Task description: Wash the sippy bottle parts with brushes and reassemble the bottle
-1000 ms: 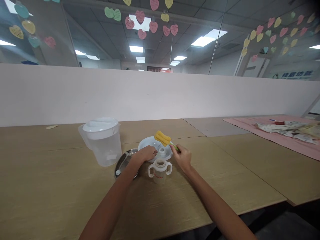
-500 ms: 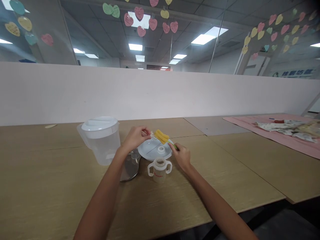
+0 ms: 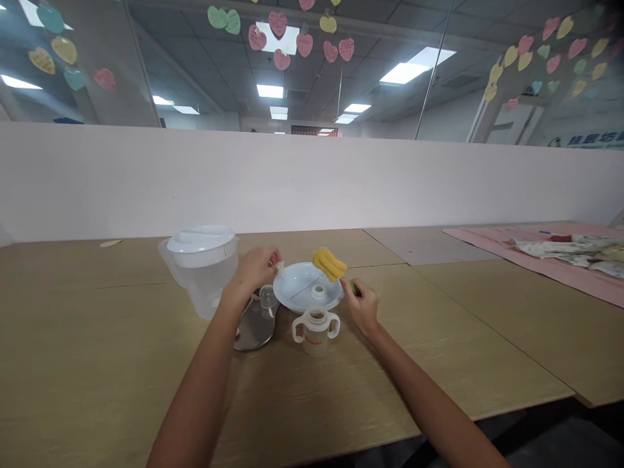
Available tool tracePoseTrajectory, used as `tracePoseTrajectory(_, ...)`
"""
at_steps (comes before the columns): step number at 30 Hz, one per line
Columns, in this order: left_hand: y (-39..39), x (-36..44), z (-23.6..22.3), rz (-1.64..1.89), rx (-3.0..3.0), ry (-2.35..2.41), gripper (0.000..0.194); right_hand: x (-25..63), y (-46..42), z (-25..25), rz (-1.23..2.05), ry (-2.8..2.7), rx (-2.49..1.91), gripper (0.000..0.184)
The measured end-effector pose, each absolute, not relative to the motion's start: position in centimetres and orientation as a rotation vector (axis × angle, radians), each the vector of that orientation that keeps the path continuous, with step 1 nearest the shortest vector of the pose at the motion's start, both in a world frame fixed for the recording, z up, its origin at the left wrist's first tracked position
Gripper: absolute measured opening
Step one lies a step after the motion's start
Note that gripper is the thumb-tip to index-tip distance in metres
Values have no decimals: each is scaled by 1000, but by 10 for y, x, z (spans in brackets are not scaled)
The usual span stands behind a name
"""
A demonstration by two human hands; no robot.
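My right hand [image 3: 361, 304] is closed round the green handle of a bottle brush with a yellow sponge head [image 3: 329, 264]. The sponge is held in the air over the right side of a white plate [image 3: 287, 296]. Between the fingertips of my left hand [image 3: 260, 265] is a small translucent piece [image 3: 279, 267], at the plate's left rim; its exact kind is too small to tell. A white ring-shaped cap [image 3: 319, 292] lies on the plate. In front of it stands a clear two-handled baby bottle [image 3: 316, 333], upright, with its mouth uncovered.
Left of the plate lies a metal tray [image 3: 254, 330] with a small clear cup [image 3: 268, 298] on it, partly behind my left forearm. A lidded plastic pitcher [image 3: 202, 270] stands behind. Papers lie on a pink cloth [image 3: 492, 247] at far right. A low white wall [image 3: 312, 182] backs the table.
My hands have drawn apart: the left, with the translucent piece, went left, and the right, with the brush, went right. The sponge has moved away from the piece. The view has shifted slightly.
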State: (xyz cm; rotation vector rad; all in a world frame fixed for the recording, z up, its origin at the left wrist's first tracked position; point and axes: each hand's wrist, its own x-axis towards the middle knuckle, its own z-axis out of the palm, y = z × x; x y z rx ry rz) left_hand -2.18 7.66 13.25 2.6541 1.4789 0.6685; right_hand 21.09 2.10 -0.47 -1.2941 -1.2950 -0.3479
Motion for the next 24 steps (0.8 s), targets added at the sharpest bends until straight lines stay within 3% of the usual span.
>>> tracePoseTrajectory(6, 87, -44, 126, -30, 2405, 1553, 25, 210, 21, -5, -446, -1364, -1325, 47)
tracePoseTrajectory(10, 95, -45, 106, -253, 2264, 1495, 21, 211, 21, -7, -495, -1383, -1303, 46)
tracePoseTrajectory(18, 104, -42, 94, -280, 2247, 1495, 23, 214, 23, -9, -536, -1384, -1214, 40)
tracePoseTrajectory(24, 92, -16, 109, -24, 2493, 1466, 35, 215, 23, -12, -506, -1365, -1161, 37)
